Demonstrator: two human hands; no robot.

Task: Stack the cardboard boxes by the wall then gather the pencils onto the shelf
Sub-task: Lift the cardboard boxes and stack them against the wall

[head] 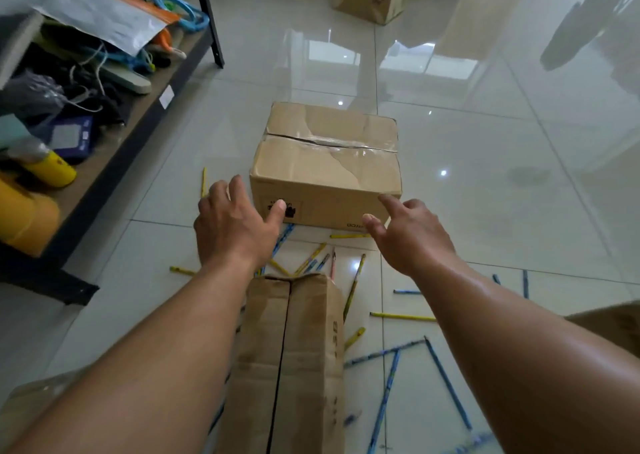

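Cardboard box [329, 162] lies at twelve o'clock on the floor [502, 183]; left hand [235, 225] and right hand [412, 235] flank its near face, each grip open, holding nothing.

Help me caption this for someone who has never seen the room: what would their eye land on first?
First, the taped cardboard box on the glossy tiled floor in the middle, with the left hand and right hand open at its near corners. Next, the yellow and blue pencils scattered around a second box nearer the camera, and the cluttered shelf at left.
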